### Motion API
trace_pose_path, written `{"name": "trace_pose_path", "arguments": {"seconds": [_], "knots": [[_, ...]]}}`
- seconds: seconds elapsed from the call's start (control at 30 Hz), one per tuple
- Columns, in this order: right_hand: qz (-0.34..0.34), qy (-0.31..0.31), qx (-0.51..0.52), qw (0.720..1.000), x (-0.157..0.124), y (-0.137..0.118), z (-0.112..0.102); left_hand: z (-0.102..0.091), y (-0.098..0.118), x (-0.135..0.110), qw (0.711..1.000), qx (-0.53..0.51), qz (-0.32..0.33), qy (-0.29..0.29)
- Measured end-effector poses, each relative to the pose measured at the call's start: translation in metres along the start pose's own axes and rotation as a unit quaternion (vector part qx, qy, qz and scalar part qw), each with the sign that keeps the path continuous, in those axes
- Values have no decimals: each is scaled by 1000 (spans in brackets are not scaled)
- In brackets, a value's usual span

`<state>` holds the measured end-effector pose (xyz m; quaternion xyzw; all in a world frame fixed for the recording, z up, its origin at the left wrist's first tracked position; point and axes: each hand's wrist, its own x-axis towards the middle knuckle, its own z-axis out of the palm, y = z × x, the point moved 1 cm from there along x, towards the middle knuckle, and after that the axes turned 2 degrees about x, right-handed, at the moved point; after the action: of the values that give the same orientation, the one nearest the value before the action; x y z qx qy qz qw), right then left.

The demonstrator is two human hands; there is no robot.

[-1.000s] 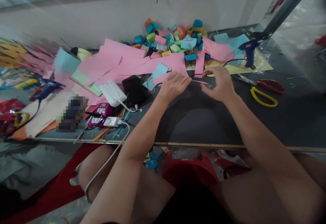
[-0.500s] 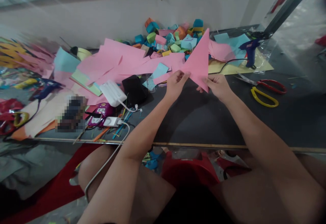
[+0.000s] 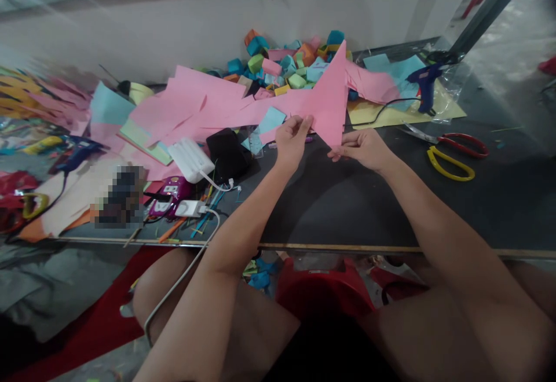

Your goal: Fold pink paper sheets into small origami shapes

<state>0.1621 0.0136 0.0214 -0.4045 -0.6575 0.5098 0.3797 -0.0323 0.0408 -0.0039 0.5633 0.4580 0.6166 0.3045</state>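
A pink sheet of paper (image 3: 330, 101), triangular in outline with one point upward, is held above the dark table. My left hand (image 3: 294, 139) pinches its left corner between thumb and fingers. At the lower corner, my right hand (image 3: 362, 147) grips the paper with thumb and fingertips. Behind the sheet lies a heap of small folded paper pieces (image 3: 297, 81) in blue, green, orange and pink. Scissors (image 3: 452, 150) with one red and one yellow handle lie open to the right of my right hand.
A blue glue gun (image 3: 429, 88) stands at the back right, its cord running left. Pink paper sheets (image 3: 186, 104) cover the back left. A white power bank (image 3: 191, 159), a black pouch (image 3: 228, 153) and a purple device (image 3: 171, 197) lie left of my arms. The table's front edge (image 3: 339, 248) is near.
The pink paper has shifted slightly left and turned a little. My right hand's fingers have moved left at its lower corner; my left hand has also moved slightly left.
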Motion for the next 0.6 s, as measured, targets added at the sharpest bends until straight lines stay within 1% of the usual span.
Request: {"name": "trace_pose_path", "arguments": {"seconds": [0.1,0.17,0.23,0.27,0.33,0.4,0.47,0.53,0.57,0.6], "knots": [[-2,16,-29,999,0,3,-1,0,-6,2,1000,0,7,-10],[-2,26,-65,998,0,6,-2,1,-13,4,1000,-4,7,-30],[-5,23,-74,997,1,9,-2,2,-18,6,998,-12,3,-60],[-5,14,-56,998,2,10,-2,3,-20,6,997,-17,-2,-80],[5,-15,19,1000,3,11,-1,4,-19,6,991,-26,-18,-133],[39,-46,95,994,3,10,1,5,-14,3,980,-42,-32,-194],[80,-64,137,985,2,8,3,5,-7,0,968,-69,-31,-240],[109,-70,147,981,0,5,5,5,-2,-4,962,-82,2,-262],[120,-78,142,980,-1,4,6,5,-1,-5,961,-61,36,-267],[127,-86,133,979,-1,3,7,6,-2,-6,960,-3,85,-267]]}}
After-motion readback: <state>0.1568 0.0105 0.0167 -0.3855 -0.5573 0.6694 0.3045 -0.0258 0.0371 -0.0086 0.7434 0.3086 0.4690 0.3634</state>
